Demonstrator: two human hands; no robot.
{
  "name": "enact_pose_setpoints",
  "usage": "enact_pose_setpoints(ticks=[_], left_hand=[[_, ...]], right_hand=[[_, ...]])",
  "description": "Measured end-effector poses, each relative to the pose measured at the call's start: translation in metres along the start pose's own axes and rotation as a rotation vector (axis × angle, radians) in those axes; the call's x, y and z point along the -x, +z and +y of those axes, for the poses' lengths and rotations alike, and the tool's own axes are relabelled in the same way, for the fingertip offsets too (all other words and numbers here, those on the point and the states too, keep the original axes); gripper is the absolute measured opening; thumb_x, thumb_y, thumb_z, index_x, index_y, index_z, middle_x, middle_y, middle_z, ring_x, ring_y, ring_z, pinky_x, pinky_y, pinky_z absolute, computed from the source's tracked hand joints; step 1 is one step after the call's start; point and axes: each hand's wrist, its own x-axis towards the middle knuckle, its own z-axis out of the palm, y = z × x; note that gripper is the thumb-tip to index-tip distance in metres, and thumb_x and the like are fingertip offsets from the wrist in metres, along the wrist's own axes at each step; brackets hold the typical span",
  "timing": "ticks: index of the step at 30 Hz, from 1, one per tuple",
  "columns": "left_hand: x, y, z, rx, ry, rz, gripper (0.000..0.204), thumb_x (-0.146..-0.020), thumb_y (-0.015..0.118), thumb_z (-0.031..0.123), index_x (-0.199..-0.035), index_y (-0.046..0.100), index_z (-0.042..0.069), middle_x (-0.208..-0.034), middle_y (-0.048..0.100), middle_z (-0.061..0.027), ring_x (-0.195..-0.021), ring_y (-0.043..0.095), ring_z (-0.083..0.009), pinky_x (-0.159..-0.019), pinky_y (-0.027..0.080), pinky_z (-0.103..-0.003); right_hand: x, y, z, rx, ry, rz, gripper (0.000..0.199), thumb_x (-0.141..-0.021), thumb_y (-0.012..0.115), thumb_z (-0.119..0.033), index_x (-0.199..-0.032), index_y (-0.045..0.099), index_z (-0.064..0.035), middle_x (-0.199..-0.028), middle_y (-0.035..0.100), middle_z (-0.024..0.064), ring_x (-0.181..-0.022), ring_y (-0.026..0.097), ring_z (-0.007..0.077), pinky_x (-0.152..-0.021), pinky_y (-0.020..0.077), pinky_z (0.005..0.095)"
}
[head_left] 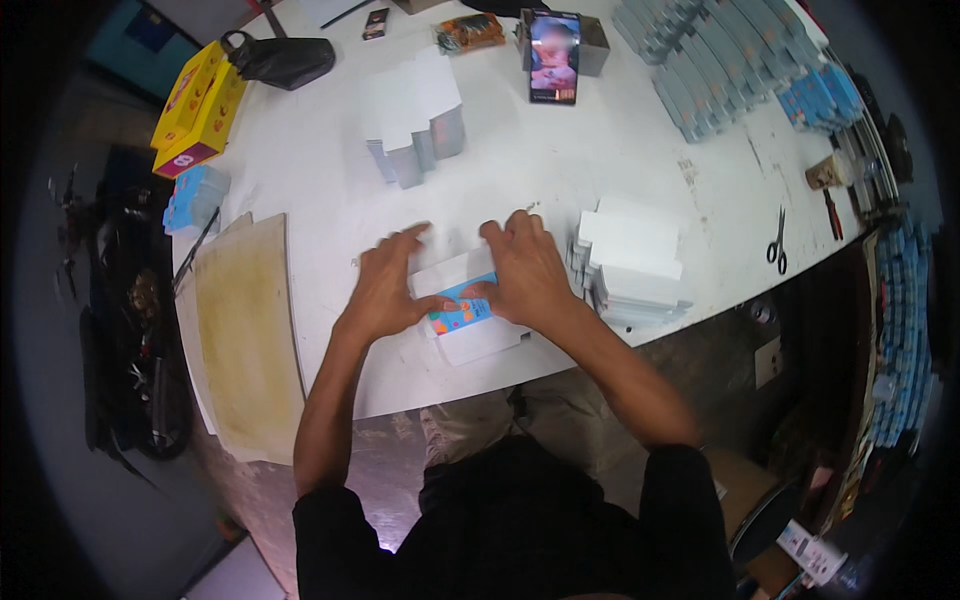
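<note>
A small flat carton [470, 312] with a blue printed panel and white flaps lies partly folded on the white table in front of me. My left hand [385, 285] is at its left end, thumb pressed on the blue panel and fingers curved above the far flap. From the other side my right hand [525, 275] grips the carton's right end, its thumb also on the printed panel. Right of my hands stands a stack of white carton blanks [632, 260]. Another pile of white blanks [415, 115] sits farther off, slightly blurred.
Grey carton stacks [715, 60] fill the back right, near a propped phone [554, 58]. Scissors [778, 240] lie at the right edge. At left are a brown board [245, 335], yellow boxes [200, 110] and a black bag [285, 62].
</note>
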Motion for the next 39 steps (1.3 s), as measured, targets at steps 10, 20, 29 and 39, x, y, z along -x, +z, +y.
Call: enact_pose_setpoints(ticks=[10, 20, 29, 39], left_hand=[[0.019, 0.000, 0.025, -0.298, 0.044, 0.226, 0.135, -0.058, 0.103, 0.051, -0.167, 0.034, 0.013, -0.168, 0.034, -0.0257, -0.156, 0.033, -0.0398, -0.121, 0.025, -0.060], [0.047, -0.002, 0.035, -0.188, 0.219, 0.193, 0.151, -0.056, 0.099, 0.064, -0.170, 0.020, 0.006, -0.169, 0.033, -0.0281, -0.157, 0.032, -0.0429, -0.124, 0.027, -0.059], [0.046, 0.015, -0.004, 0.322, 0.089, 0.198, 0.082, -0.086, 0.089, 0.019, -0.156, 0.050, 0.005, -0.156, 0.056, -0.0175, -0.143, 0.054, -0.0326, -0.116, 0.044, -0.046], [0.018, 0.024, 0.002, -0.038, 0.239, 0.064, 0.041, -0.087, 0.086, 0.016, -0.124, 0.069, 0.010, -0.151, 0.059, -0.0173, -0.137, 0.056, -0.0400, -0.113, 0.047, -0.049]], right_hand=[[0.003, -0.012, -0.016, 0.071, 0.196, -0.001, 0.086, -0.062, 0.100, -0.044, -0.131, 0.064, -0.0054, -0.114, 0.058, 0.0169, -0.108, 0.058, 0.0346, -0.091, 0.0480, 0.0470], [0.073, 0.008, -0.021, 0.042, -0.326, 0.035, 0.052, -0.082, 0.073, -0.008, -0.134, 0.071, -0.0067, -0.114, 0.069, 0.0049, -0.114, 0.063, 0.0255, -0.104, 0.0420, 0.0545], [0.129, -0.104, 0.064, 0.263, 0.004, 0.465, 0.038, -0.087, 0.069, 0.003, -0.123, 0.074, -0.0075, -0.120, 0.076, 0.0099, -0.115, 0.070, 0.0310, -0.107, 0.0411, 0.0526], [0.104, -0.011, -0.008, -0.112, -0.329, 0.083, 0.042, -0.087, 0.080, -0.019, -0.125, 0.072, -0.0033, -0.133, 0.071, 0.0145, -0.129, 0.064, 0.0347, -0.115, 0.0444, 0.0577]])
